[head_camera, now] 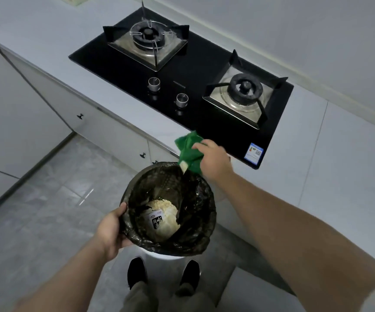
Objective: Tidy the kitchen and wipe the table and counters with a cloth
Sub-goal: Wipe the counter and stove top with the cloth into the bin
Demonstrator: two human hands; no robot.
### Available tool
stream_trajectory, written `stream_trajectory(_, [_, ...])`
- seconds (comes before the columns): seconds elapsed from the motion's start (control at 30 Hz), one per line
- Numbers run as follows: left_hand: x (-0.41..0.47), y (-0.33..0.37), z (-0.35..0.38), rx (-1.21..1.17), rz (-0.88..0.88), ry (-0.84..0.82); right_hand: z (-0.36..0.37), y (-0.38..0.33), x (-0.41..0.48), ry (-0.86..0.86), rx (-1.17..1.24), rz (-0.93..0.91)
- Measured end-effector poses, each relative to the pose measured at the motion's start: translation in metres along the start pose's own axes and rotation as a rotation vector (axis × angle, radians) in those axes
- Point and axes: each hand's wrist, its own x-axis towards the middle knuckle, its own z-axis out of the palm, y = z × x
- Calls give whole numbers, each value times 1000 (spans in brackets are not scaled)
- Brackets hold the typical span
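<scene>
Counter: pale grey worktop (328, 165) with black glass hob (204, 64).
Cloth: crumpled green cloth (187, 149) at counter's front edge, long axis hob-to-bin.
My right hand (213, 161): clutches the cloth.
My left hand (112, 230): grips rim of round black-bagged bin (204, 244).

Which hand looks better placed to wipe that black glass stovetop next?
Likely the right hand: it grips the green cloth by the black glass stovetop; the left hand holds the black-bagged bin.

Green cloth (189, 149), black bin liner (195, 221), glossy black hob (200, 64), pale grey counter (339, 154).
</scene>
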Motion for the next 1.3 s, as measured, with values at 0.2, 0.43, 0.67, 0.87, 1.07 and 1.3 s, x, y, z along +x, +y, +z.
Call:
stream_trajectory(0.2, [4, 5, -23, -64, -10, -22, -12, -78, -67, -72, 294, -90])
stream_trajectory(0.43, [11, 23, -61, -191, 9, 6, -6, -151, -52, -69, 246, -87])
stream_trajectory(0.67, [27, 58, -95, -249, 52, 46, -23, -167, 73, 152, -2, -49])
stream_trajectory(0.87, [49, 91, -114, -257, 97, 108, 7, -169, 170, 20, -314, 130])
stream_trajectory(1.07, [59, 119, -130, -220, 89, 163, 71, -209, 82, -159, -42, -210])
stream_trajectory(1.3, [55, 138, -139, -212, 69, 177, 24, -219, 120, 7, 167, -195])
